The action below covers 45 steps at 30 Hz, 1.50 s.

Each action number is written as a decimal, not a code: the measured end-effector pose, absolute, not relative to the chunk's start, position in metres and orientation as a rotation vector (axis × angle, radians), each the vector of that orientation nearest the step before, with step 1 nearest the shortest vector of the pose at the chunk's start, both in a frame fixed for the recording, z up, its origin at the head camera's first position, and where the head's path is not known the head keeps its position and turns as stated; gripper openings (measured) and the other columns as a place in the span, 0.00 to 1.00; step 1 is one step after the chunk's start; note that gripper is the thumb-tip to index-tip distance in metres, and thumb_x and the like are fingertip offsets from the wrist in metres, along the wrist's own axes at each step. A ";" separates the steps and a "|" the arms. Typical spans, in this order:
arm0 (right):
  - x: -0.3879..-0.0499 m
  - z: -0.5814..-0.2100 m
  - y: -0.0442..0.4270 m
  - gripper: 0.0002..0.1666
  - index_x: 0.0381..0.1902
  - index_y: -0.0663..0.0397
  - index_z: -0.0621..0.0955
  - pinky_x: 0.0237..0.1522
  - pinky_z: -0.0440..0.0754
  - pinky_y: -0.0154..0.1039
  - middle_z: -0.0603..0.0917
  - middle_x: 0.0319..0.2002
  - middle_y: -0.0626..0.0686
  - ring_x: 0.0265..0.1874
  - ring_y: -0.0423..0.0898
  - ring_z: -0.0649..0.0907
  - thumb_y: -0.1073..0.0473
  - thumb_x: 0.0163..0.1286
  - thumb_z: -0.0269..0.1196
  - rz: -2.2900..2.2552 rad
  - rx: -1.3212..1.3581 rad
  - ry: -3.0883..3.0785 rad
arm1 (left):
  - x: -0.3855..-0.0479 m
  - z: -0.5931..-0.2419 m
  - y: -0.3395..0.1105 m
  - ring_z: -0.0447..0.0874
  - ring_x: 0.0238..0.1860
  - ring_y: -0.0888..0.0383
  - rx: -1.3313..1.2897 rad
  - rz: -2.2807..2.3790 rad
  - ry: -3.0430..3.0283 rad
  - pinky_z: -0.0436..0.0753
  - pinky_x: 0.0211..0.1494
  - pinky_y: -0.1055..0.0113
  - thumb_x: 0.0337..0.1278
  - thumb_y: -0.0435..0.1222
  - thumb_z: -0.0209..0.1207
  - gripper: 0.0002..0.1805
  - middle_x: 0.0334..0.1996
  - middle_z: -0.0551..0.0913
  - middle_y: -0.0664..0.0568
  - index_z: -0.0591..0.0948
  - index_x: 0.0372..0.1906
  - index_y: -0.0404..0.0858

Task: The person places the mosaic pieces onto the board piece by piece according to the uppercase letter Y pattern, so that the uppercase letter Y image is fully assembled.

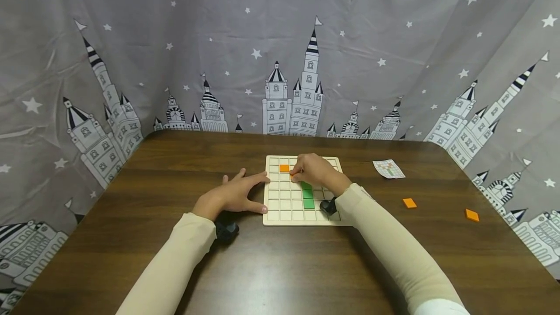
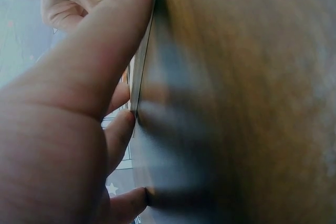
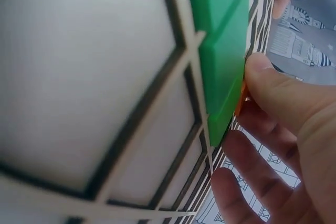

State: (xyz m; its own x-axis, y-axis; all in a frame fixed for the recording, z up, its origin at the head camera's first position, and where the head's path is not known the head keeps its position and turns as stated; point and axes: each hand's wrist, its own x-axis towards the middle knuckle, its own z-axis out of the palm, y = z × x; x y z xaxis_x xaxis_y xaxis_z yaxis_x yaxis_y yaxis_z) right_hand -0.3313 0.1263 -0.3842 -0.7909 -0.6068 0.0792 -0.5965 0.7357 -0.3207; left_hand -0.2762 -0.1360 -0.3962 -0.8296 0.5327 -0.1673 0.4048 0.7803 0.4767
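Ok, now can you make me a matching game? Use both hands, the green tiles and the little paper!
Things:
1. left hand
2. right hand
3. green tiles
4. little paper

Where or how:
A. lying on the table, right of the board
B. pinching an orange tile
C. sitting in squares of the board
D. touching the board's left edge

Right pairs: 1-D, 2-B, 3-C, 4-A
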 end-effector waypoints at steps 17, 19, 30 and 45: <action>-0.331 -0.386 0.129 0.17 0.54 0.57 0.87 0.48 0.80 0.42 0.84 0.43 0.51 0.42 0.45 0.81 0.59 0.69 0.70 -0.619 -0.901 2.813 | -0.278 -0.397 -0.135 0.38 0.77 0.31 0.732 0.577 2.681 0.38 0.65 0.21 0.54 0.59 0.70 0.46 0.79 0.56 0.52 0.66 0.76 0.51; -0.330 -0.386 0.131 0.20 0.58 0.57 0.84 0.49 0.80 0.42 0.83 0.44 0.52 0.42 0.45 0.81 0.58 0.70 0.69 -0.615 -0.911 2.802 | -0.277 -0.397 -0.135 0.38 0.77 0.31 0.729 0.579 2.679 0.38 0.65 0.21 0.54 0.59 0.70 0.46 0.79 0.56 0.52 0.66 0.75 0.52; -0.311 -0.371 0.189 0.25 0.62 0.64 0.80 0.49 0.80 0.50 0.83 0.47 0.59 0.46 0.54 0.83 0.56 0.72 0.65 -0.581 -1.024 2.918 | -0.280 -0.397 -0.137 0.37 0.77 0.31 0.731 0.613 2.681 0.37 0.65 0.21 0.52 0.58 0.71 0.47 0.79 0.55 0.52 0.66 0.75 0.52; -0.260 -0.375 0.379 0.26 0.59 0.63 0.80 0.45 0.74 0.72 0.76 0.55 0.72 0.54 0.75 0.74 0.52 0.70 0.63 -0.337 -0.322 3.113 | -0.282 -0.400 -0.135 0.36 0.77 0.30 0.736 0.614 2.669 0.37 0.64 0.20 0.52 0.59 0.71 0.47 0.79 0.55 0.49 0.66 0.75 0.51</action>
